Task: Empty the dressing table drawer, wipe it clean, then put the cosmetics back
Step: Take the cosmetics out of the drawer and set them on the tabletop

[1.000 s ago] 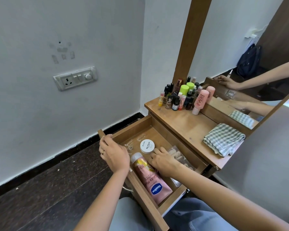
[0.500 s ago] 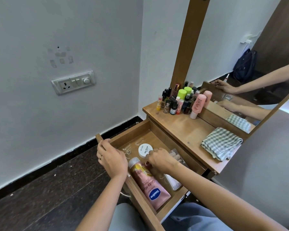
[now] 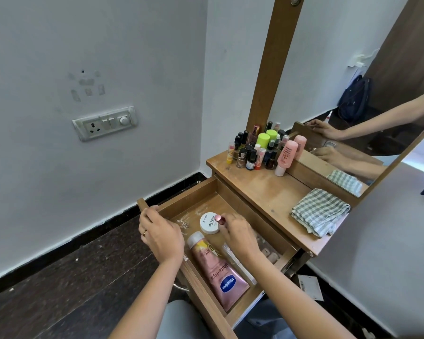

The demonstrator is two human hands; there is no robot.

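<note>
The wooden drawer (image 3: 196, 194) of the dressing table is pulled open. My left hand (image 3: 160, 234) grips its front rim. My right hand (image 3: 239, 234) is inside the drawer and pinches a small pink-capped tube (image 3: 219, 219), lifted just above a round white nail-polish jar (image 3: 209, 223). A pink Vaseline lotion tube (image 3: 220, 272) lies along the drawer's front. A clear packet (image 3: 267, 250) lies at the right, partly hidden under my right forearm. A flat white item (image 3: 239, 266) lies beside the lotion tube.
On the table top (image 3: 260, 189), several nail polish bottles and a pink bottle (image 3: 285, 155) stand at the back by the mirror (image 3: 367, 77). A folded green checked cloth (image 3: 320, 210) lies at the right. The wall with a switch plate (image 3: 104, 123) is at left.
My right hand, flat on the drawer's contents a second ago, has curled and picked up the small pink-capped tube. The left hand has stayed on the drawer rim.
</note>
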